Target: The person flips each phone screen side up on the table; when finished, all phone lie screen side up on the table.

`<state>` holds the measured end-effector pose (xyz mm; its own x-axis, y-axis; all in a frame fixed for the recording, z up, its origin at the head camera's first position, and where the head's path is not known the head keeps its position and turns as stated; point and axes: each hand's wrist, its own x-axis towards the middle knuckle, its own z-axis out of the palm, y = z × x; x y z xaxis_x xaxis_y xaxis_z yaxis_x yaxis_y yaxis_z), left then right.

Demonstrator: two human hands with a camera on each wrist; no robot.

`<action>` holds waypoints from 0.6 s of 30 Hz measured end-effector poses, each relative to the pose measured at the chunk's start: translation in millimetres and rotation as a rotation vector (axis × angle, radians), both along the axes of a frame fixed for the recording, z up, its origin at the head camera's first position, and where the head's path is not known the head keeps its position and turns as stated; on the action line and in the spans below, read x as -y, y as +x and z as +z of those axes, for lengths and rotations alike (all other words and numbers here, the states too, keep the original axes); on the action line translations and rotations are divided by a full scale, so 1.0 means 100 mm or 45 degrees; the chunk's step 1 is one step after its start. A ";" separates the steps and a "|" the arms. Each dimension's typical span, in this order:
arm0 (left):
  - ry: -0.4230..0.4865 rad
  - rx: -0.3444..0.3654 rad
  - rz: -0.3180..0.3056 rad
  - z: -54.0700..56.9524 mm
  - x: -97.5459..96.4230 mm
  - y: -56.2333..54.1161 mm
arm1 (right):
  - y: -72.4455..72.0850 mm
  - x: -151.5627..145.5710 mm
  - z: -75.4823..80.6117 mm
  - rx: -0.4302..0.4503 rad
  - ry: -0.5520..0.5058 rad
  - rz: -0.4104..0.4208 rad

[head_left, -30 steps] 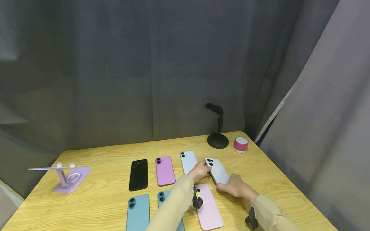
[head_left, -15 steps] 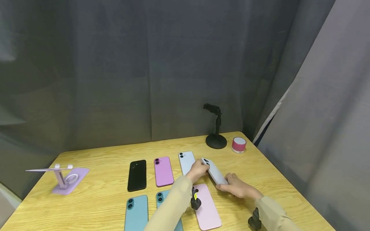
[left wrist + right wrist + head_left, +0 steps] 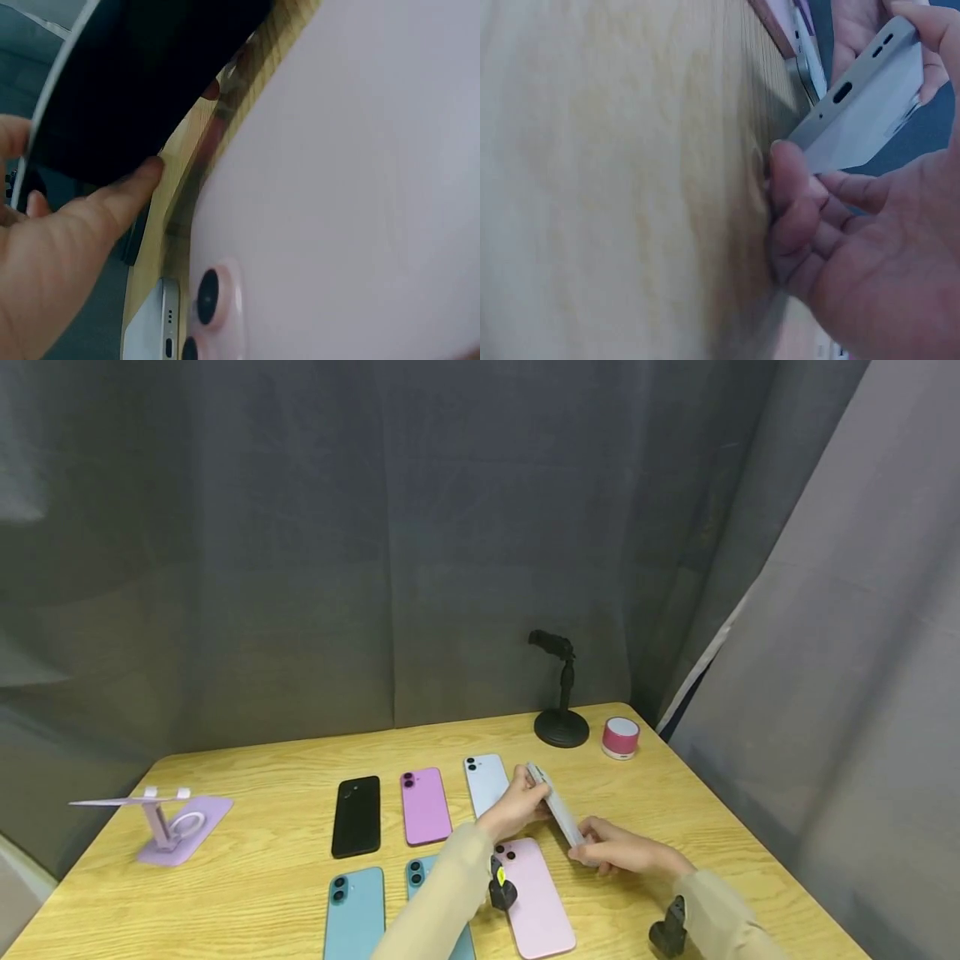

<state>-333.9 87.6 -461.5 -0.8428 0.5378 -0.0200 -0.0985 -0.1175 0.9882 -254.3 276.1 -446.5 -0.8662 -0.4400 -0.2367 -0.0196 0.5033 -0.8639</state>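
Grey curtains on all sides, wooden table (image 3: 247, 877) in front. On it, back row L to R: black phone (image 3: 356, 816), purple phone (image 3: 424, 805), white phone (image 3: 486, 783). Front row: two teal phones (image 3: 354, 914), second partly under the left sleeve, then a pink phone (image 3: 536, 897). Lilac stand (image 3: 168, 822) far left; black clamp stand (image 3: 560, 697) and pink speaker (image 3: 621, 737) at the back right corner.

Silver phone (image 3: 557, 807) is held up on edge, tilted, right of the white phone and just beyond the pink one. Long axis runs from far-left to near-right, camera end away from the person. Left hand (image 3: 517, 806) grips the far end, fingers curled round the edge; left wrist view shows the dark screen side facing that hand w/ a fingertip under it. Right hand (image 3: 618, 850) grasps the near end, port end (image 3: 855, 90) pinched between thumb and fingers, knuckles low by the wood. Both hands about equally near, one at each end.

Room: bare wood to the right of the phone up to the table's right edge, and behind it toward the clamp stand. Left side is tight, white phone just beside; pink phone lies right below the left hand.
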 end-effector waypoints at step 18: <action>0.016 -0.036 0.038 0.07 0.03 0.08 | 0.10 -0.15 -0.10 0.023 -0.243 0.052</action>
<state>-325.4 84.2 -454.7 -0.8585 0.5128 0.0105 -0.0669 -0.1323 0.9890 -244.7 291.5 -456.5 -0.8432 -0.5129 -0.1609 -0.0200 0.3291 -0.9441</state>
